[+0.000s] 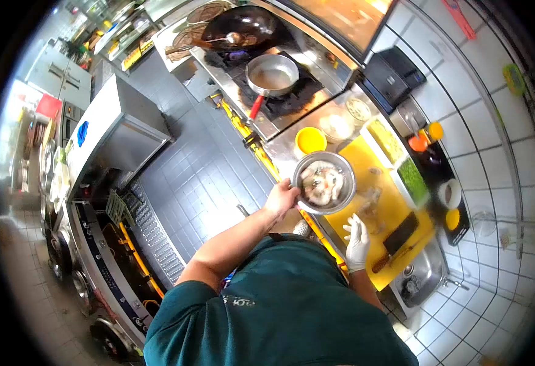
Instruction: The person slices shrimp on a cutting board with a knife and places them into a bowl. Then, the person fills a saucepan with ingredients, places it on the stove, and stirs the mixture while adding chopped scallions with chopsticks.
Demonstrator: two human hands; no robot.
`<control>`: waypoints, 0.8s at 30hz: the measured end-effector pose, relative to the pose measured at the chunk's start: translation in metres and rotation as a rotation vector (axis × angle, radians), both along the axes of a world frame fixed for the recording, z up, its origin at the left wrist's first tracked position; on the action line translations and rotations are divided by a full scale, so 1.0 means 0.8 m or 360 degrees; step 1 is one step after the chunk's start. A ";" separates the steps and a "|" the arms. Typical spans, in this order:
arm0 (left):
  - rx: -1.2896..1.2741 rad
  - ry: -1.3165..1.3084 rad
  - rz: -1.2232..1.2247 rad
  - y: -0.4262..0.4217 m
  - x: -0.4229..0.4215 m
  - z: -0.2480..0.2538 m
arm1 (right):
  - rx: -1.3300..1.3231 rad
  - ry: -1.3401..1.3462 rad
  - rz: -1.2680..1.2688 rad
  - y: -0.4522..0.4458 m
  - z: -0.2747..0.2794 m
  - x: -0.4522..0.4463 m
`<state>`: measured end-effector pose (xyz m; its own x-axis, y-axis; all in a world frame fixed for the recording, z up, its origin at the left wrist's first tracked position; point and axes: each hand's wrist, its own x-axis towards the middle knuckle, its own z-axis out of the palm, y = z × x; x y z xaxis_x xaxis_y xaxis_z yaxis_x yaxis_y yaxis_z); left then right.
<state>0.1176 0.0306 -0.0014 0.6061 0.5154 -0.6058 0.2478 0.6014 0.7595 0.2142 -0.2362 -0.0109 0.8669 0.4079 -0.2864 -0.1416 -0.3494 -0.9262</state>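
Observation:
My left hand [284, 198] is bare and grips the rim of a round metal bowl [350, 194], which is held up beside the yellow cutting board [347, 221]. Pale, whitish pieces of food [322, 183] lie inside the bowl. My right hand [357, 242], in a white glove, is just below and right of the bowl, fingers spread, holding nothing. Near it on the board lie a clear plastic-looking item [371, 201], a dark wide blade [400, 234] and a knife with a brown handle [381, 263].
A pan with a red handle [272, 74] and a black wok [243, 27] stand on the stove. A yellow container [310, 140], a tray of chopped greens [412, 183] and a tray of yellow shreds [384, 141] surround the board. The sink [429, 271] is at the lower right.

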 end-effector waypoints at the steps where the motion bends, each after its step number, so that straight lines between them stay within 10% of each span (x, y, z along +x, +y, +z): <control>1: -0.0018 -0.0005 0.0034 0.018 -0.027 0.006 | -0.0007 -0.0037 0.0043 0.019 0.004 -0.004; 12: 0.0666 0.0117 0.0696 0.259 -0.413 -0.079 | 0.0170 -0.0104 0.0662 0.334 -0.007 -0.129; 17: 0.0425 0.0217 0.1140 0.347 -0.497 -0.010 | 0.0195 0.0150 0.1148 0.490 -0.009 -0.204; 20: 0.0349 0.0125 0.1358 0.398 -0.522 -0.011 | -0.0013 -0.0775 0.1746 0.579 -0.015 -0.217; 24: 0.0284 0.0055 0.1546 0.477 -0.539 -0.025 | -0.0079 -0.0835 0.1893 0.723 0.031 -0.234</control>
